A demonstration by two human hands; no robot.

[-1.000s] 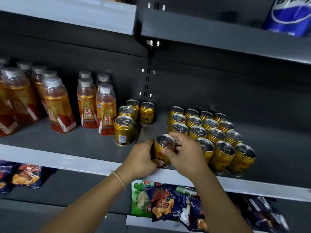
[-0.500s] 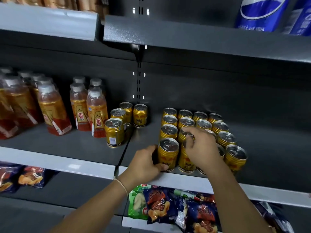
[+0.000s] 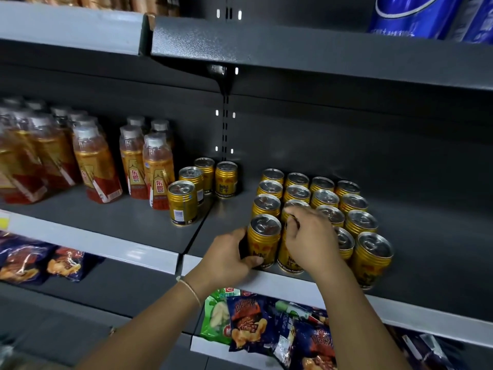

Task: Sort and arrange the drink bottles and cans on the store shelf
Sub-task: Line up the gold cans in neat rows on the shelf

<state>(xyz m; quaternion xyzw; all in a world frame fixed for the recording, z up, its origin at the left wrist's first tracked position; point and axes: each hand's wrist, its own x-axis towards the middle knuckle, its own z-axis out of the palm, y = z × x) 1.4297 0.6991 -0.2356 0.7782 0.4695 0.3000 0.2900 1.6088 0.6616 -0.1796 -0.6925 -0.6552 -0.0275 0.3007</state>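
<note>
The front-left can (image 3: pixel 264 240) is stood near the shelf's front edge (image 3: pixel 293 285), just below the centre of the frame, at the near-left corner of the block of gold cans (image 3: pixel 324 198). It is gripped low on its side by the left hand (image 3: pixel 226 259), the thumb curled round the base in front and the fingers wrapped behind, out of sight. The neighbouring can (image 3: pixel 289 256), touching it on the right, is covered from above by the right hand (image 3: pixel 310 237); its fingers are bent over the rim, apparently pinching the top, though the exact contact is hidden.

The step is judged to be squaring the front row. It would be done well if both cans were kept upright and slid, not lifted, until their sides meet and their fronts line up with the can at the right end (image 3: pixel 372 259). Pressure should be kept low on the body, since a push near the top could tip a can off the edge.

Four loose cans (image 3: pixel 184 205) are left in the middle of the frame, beside the bottles (image 3: pixel 93 166) at left.
</note>
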